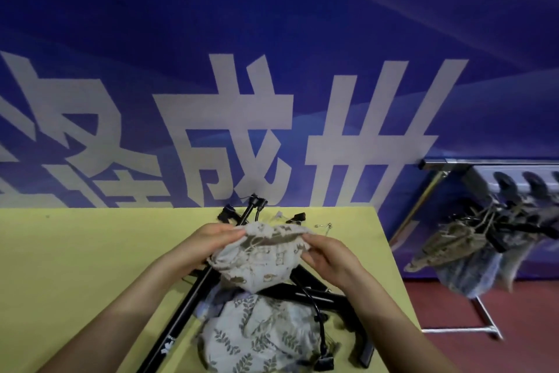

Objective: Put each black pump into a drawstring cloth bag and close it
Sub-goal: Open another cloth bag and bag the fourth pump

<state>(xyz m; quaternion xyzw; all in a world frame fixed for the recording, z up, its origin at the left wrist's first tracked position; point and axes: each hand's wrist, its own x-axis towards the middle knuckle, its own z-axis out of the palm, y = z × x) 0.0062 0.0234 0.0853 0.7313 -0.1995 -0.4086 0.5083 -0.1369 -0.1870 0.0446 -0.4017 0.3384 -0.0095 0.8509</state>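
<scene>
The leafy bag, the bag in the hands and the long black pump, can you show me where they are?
Leafy cloth bag [257, 333]: head view, on its leaf-printed side.
Held cloth bag [257, 263]: head view, on its bulging middle.
Long black pump [184, 303]: head view, midway along its tube.

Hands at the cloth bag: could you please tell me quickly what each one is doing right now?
Left hand: grips the left side of the patterned drawstring bag at its mouth.
Right hand: grips the right side of the same bag's mouth.
</scene>
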